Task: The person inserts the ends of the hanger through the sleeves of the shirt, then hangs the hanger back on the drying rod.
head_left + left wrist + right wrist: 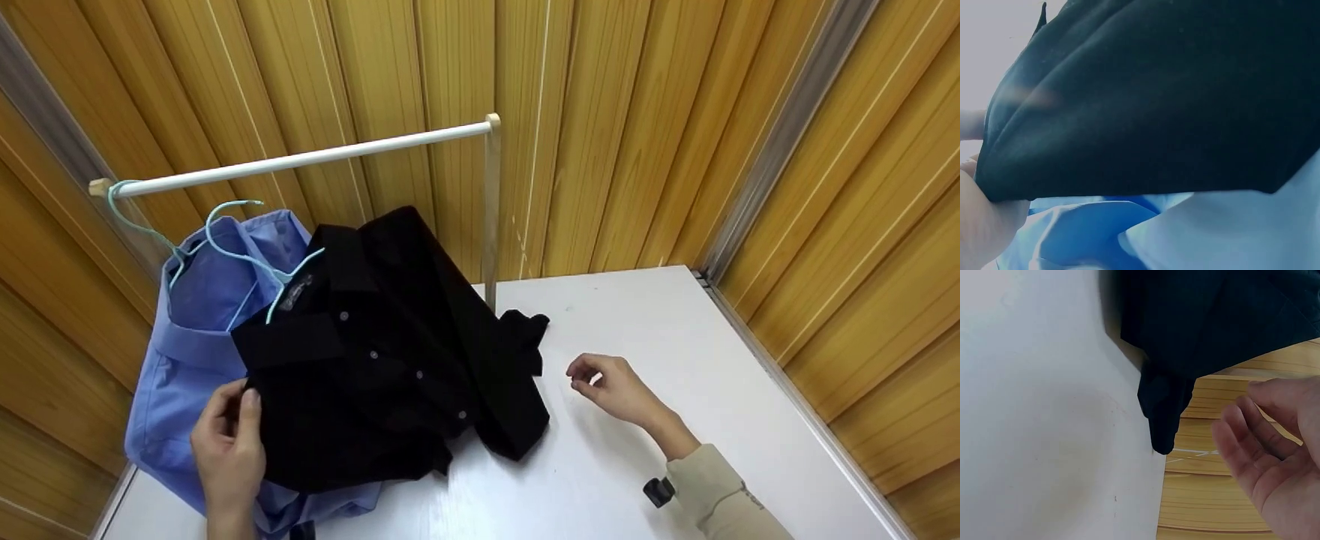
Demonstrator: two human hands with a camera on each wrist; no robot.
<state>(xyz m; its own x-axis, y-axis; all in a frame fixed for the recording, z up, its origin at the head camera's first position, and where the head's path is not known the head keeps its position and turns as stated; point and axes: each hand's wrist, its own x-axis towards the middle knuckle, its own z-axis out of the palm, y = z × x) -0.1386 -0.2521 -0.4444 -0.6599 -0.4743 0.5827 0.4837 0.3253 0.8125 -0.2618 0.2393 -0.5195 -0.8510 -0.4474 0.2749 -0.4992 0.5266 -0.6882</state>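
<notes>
My left hand (pixel 229 446) pinches the black shirt (pixel 375 375) at its left side, below the collar. In the left wrist view, dark cloth (pixel 1145 112) fills most of the picture, with the thumb at its lower left corner. The shirt is on a light teal hanger (pixel 281 276), whose hook appears below the rod in the head view. Right of the black sleeve, my right hand (pixel 611 386) hovers with loosely bent fingers and holds nothing. Behind the black shirt, a blue shirt (pixel 180 375) hangs by its own teal hanger (pixel 142 225) from the rod's left end.
A white rod (pixel 315 156) on a wooden post (pixel 491 217) crosses above the shirts. Beneath lies a white tabletop (pixel 637 322), bordered by wood-patterned panel walls (pixel 622 150). A small black object (pixel 659 492) sits by my right cuff.
</notes>
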